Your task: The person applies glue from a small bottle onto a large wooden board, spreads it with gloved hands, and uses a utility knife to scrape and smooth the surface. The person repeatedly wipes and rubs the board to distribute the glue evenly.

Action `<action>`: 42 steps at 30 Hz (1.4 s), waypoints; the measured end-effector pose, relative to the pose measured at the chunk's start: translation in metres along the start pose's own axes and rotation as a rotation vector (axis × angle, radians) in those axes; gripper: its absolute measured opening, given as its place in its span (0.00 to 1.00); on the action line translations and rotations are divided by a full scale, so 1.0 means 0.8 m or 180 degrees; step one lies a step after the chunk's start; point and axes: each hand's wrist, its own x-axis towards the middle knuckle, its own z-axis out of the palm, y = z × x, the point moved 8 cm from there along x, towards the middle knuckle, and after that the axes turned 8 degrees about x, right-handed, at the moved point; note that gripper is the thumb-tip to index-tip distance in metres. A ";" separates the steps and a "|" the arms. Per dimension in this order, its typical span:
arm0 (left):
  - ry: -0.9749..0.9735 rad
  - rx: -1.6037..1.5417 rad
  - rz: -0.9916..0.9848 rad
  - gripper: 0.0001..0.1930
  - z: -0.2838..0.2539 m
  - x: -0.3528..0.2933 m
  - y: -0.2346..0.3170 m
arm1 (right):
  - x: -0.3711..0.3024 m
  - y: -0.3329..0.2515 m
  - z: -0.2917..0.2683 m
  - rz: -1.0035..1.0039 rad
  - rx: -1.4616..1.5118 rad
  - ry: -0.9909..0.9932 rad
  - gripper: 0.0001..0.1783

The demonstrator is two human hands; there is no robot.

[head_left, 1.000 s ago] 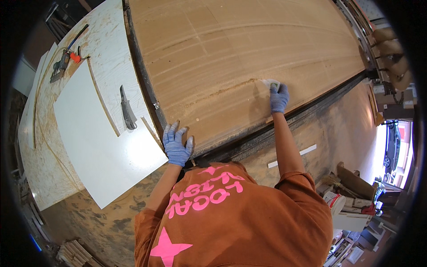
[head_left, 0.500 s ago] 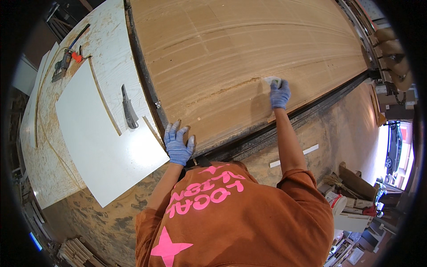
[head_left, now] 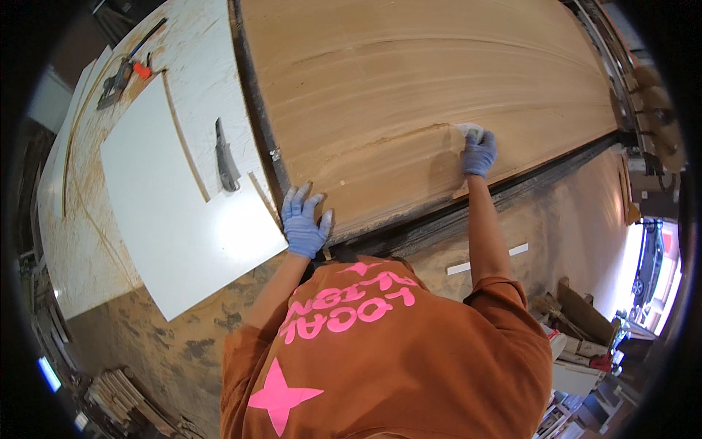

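Observation:
My left hand (head_left: 304, 224), in a blue-grey knit glove, rests with spread fingers on the near left corner of a large dusty brown panel (head_left: 409, 80). Farther right, my gloved right hand (head_left: 479, 156) is closed on a small white piece (head_left: 468, 129) with a bit of green on it, pressed to the panel. Its kind is partly hidden by my fingers. A ridge of brown dust (head_left: 395, 137) runs left from this piece. Left of the panel, a grey utility knife (head_left: 227, 162) lies across a white sheet's edge, its blade end pointing away.
The white sheet (head_left: 183, 227) lies on a white, sawdust-strewn table (head_left: 205, 44). A power tool (head_left: 117, 82) with an orange part sits at its far left. A dark rail (head_left: 541, 168) borders the panel's near side. On the floor lies a white strip (head_left: 488, 259).
The whole view has shifted slightly, so the scene sits a little farther right. Both hands keep nearly the same places on the panel, and the right still grips the white piece.

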 end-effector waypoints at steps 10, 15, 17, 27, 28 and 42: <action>0.0066 -0.0026 -0.0043 0.20 0.000 -0.002 -0.004 | -0.021 -0.042 0.004 0.0116 0.0153 -0.0196 0.11; 0.0104 -0.0036 -0.0063 0.20 0.001 -0.005 -0.007 | -0.045 -0.052 0.025 -0.0087 0.0551 -0.0485 0.13; 0.0106 -0.0020 -0.0084 0.20 0.000 -0.004 -0.008 | -0.059 -0.067 0.035 -0.0105 0.0513 -0.0567 0.13; 0.0144 -0.0087 -0.0080 0.20 0.001 -0.005 -0.009 | -0.126 -0.113 0.091 -0.0078 0.1837 -0.0973 0.10; 0.0133 -0.0087 -0.0084 0.20 0.002 -0.005 -0.009 | -0.132 -0.121 0.095 -0.0061 0.1897 -0.1016 0.10; 0.0148 -0.0161 -0.0103 0.21 0.003 -0.006 -0.012 | -0.217 -0.220 0.146 -0.0444 0.1359 -0.1673 0.13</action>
